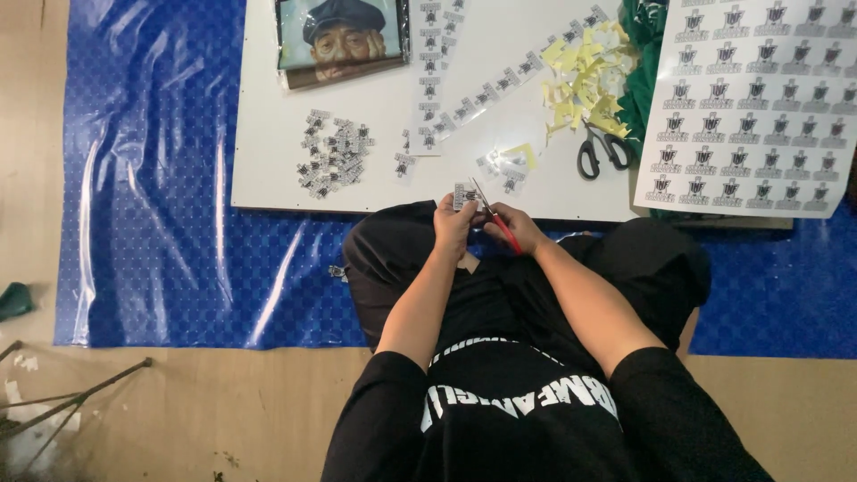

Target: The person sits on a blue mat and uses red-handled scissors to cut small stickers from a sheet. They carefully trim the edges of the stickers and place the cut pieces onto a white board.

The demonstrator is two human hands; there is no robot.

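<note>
Nearest us: our black-shirted torso and folded legs, seated on a blue plastic floor sheet (pixel 161 223). Our left hand (pixel 453 225) is closed, pinching a small printed sticker strip (pixel 465 193) between thumb and fingers. Our right hand (pixel 515 228) is curled through the red handles of a pair of scissors (pixel 494 217), whose blades meet the strip's edge just above our knees.

Ahead lies a white board (pixel 375 71) on the floor, carrying a pile of cut stickers (pixel 332 153), uncut strips (pixel 482 94), yellow backing scraps (pixel 585 80) and black-handled scissors (pixel 603 152). A full sticker sheet (pixel 759 98) lies at right. We see no containers.
</note>
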